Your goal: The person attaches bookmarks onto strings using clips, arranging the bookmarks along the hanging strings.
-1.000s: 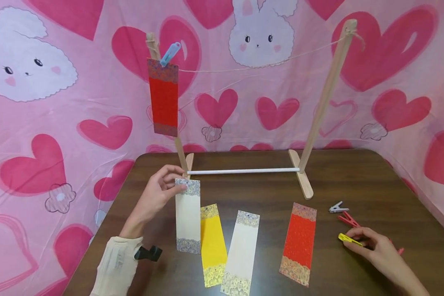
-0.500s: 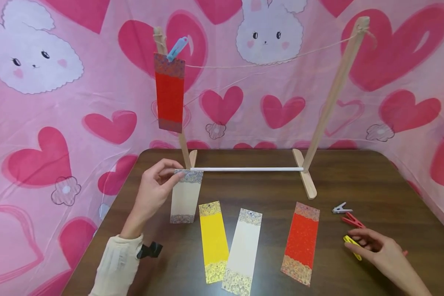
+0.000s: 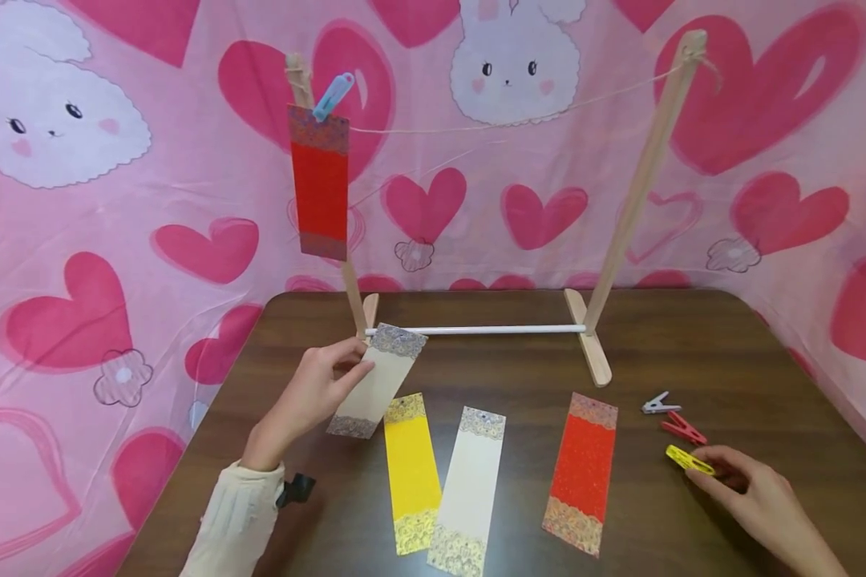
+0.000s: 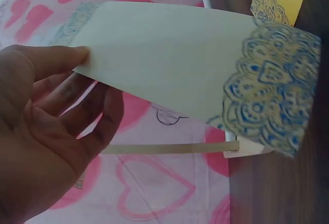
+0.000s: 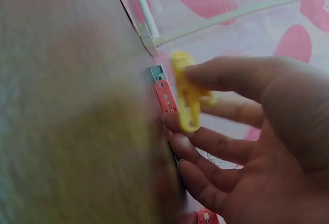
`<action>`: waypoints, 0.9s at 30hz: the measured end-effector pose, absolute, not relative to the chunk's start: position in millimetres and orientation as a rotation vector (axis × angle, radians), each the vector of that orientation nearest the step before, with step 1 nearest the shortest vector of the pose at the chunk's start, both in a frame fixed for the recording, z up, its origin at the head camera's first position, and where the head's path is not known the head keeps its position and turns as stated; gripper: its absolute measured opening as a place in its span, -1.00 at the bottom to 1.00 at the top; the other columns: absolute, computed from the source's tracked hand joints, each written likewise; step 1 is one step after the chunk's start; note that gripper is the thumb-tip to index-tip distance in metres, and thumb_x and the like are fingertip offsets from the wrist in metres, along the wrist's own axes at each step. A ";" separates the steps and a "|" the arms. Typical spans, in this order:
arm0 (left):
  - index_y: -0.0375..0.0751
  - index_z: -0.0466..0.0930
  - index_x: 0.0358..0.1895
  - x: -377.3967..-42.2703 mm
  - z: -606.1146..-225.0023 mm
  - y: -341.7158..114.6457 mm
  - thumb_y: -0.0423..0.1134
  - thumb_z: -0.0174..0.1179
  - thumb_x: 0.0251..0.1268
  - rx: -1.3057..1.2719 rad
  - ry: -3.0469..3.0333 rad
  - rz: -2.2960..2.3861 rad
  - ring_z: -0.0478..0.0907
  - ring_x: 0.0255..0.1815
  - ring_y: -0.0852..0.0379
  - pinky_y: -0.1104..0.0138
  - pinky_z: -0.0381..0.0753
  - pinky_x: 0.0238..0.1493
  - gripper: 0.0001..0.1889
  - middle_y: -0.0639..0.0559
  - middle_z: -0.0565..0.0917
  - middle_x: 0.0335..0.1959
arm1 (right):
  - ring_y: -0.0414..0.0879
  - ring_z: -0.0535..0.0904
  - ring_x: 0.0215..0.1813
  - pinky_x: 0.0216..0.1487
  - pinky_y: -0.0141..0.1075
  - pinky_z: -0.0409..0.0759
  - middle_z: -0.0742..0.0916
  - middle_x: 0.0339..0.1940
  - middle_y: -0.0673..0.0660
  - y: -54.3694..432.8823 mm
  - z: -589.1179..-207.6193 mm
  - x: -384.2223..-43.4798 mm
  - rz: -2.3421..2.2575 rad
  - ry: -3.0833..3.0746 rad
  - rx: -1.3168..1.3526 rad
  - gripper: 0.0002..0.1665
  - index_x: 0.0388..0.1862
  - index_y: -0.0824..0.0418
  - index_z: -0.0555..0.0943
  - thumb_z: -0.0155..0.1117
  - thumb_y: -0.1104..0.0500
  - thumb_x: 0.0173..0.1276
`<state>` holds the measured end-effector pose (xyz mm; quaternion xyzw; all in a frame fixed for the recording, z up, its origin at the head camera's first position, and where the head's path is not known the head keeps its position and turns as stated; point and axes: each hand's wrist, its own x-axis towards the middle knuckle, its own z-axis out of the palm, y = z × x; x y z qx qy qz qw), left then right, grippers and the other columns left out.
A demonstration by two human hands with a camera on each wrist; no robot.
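Note:
My left hand pinches a long white card with lace-patterned ends near its left edge. The card is tilted, its upper end leaning right. Up close in the left wrist view, the card's pattern looks blue and gold, with the thumb on its face and the fingers behind. My right hand holds a yellow clothespin between thumb and fingers, low over the right side of the table. Just beyond it lie a red clothespin and a white clothespin.
A yellow card, another white card and a red card lie on the table. Behind them stands a wooden frame with a string. A red card hangs there from a blue clothespin.
The white card in my left hand has gone from upright to tilted, its top swinging right. The yellow clothespin has turned a little in my right hand.

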<state>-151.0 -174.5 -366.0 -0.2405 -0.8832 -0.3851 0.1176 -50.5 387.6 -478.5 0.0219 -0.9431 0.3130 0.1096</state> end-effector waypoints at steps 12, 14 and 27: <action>-0.12 0.68 -0.15 -144.4 -343.5 -174.2 -0.34 0.36 0.27 -0.611 -2.349 -1.232 0.65 -0.39 0.20 0.49 0.65 -0.18 -0.87 0.11 0.75 -0.34 | -0.61 0.51 -0.30 -0.28 -0.75 0.43 0.63 -0.30 -0.43 365.5 -423.3 -57.5 0.956 -2.440 0.134 -0.51 0.02 0.22 0.66 0.54 0.42 0.07; -0.13 0.68 -0.15 -145.6 -340.5 -173.0 -0.34 0.35 0.28 -0.615 -2.322 -1.249 0.66 -0.39 0.18 0.51 0.64 -0.19 -0.88 0.10 0.75 -0.34 | -0.58 0.51 -0.32 -0.28 -0.75 0.43 0.67 -0.33 -0.36 360.2 -404.8 -63.2 0.930 -2.392 0.211 -0.45 -0.03 0.23 0.68 0.59 0.47 -0.05; -0.20 0.68 -0.17 -161.1 -324.0 -175.0 -0.40 0.35 0.26 -0.617 -2.249 -1.193 0.67 -0.42 0.16 0.54 0.62 -0.26 -0.88 0.03 0.77 -0.35 | -0.49 0.52 -0.21 -0.14 -0.71 0.36 0.72 -0.21 -0.19 331.1 -324.1 -97.9 0.829 -2.279 0.530 -0.31 0.07 0.26 0.68 0.57 0.52 -0.15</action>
